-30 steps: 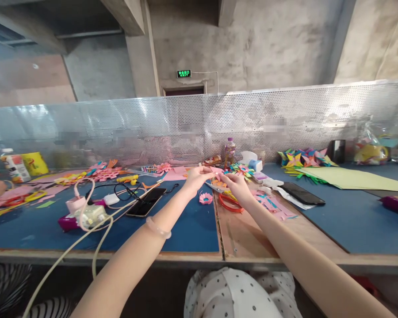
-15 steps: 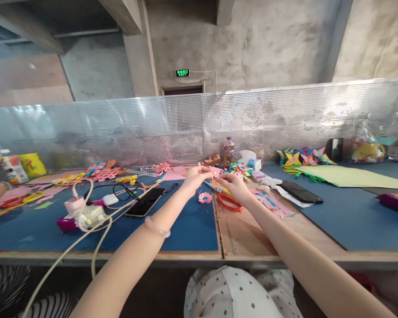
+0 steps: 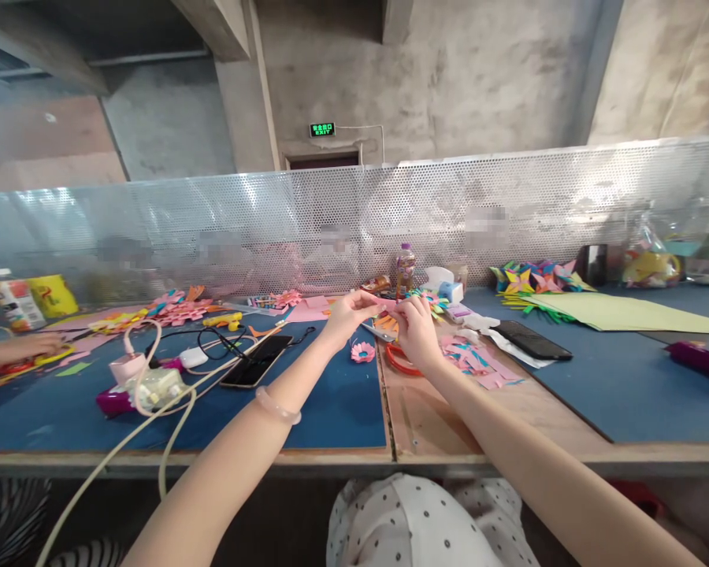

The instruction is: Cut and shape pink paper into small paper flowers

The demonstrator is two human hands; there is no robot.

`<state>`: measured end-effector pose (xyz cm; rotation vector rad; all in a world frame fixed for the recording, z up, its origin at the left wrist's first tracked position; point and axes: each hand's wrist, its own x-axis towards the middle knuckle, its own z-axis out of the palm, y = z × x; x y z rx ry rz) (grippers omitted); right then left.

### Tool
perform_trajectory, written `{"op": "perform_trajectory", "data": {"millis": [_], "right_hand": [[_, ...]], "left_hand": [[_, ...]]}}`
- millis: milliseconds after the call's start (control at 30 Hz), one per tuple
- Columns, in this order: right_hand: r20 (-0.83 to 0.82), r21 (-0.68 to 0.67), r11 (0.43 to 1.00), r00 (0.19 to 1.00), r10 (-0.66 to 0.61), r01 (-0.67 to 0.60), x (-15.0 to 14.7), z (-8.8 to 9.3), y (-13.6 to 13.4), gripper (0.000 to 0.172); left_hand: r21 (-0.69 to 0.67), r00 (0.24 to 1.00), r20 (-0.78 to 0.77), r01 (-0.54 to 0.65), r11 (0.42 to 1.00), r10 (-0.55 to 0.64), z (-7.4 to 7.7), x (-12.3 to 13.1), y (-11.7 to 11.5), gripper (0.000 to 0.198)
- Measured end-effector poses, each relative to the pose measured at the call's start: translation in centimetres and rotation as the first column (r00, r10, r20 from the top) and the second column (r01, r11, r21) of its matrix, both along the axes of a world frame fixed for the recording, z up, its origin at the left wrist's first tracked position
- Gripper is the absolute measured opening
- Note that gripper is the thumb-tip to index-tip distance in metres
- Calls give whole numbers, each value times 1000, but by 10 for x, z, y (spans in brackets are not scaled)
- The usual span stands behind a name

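Observation:
Out over the table, my left hand point(image 3: 347, 316) and my right hand point(image 3: 417, 327) pinch a small piece of pink paper point(image 3: 384, 304) between them. Both sets of fingers are closed on its ends. Below them on the blue mat lies a pink paper flower point(image 3: 362, 352). Scissors with orange-red handles point(image 3: 402, 360) rest under my right hand, their blades partly hidden. Pink and blue paper strips point(image 3: 476, 361) are scattered to the right of that hand. Behind my hands lies a flat pink sheet point(image 3: 307, 309).
A phone point(image 3: 257, 362) with tangled cables and a power strip point(image 3: 147, 391) lie left. Another phone point(image 3: 535, 340) and a green paper sheet point(image 3: 620, 313) lie right. A bottle point(image 3: 406, 268) stands before the perforated metal screen point(image 3: 213, 213). Another person's hand point(image 3: 29, 346) is at far left.
My right hand has turned and closed in on the pink paper, which now shows as a narrower strip. At far left, the other person's hand has reached further in, over the scissors there.

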<state>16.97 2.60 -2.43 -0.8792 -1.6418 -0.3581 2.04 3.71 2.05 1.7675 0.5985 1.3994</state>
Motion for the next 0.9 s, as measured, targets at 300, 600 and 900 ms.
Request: {"op": "perform_trajectory", "data": {"millis": [300, 600, 900], "right_hand": [[-17, 66, 997, 999, -28, 29, 3, 3, -5, 17], [74, 138, 976, 981, -182, 170, 6, 3, -4, 20], [219, 178, 938, 918, -331, 296, 6, -2, 2, 18]], "left_hand": [[90, 998, 6, 67, 994, -67, 13, -4, -10, 12], [-39, 983, -81, 162, 986, -165, 15, -10, -9, 23], [-133, 982, -83, 160, 978, -172, 6, -16, 8, 26]]}}
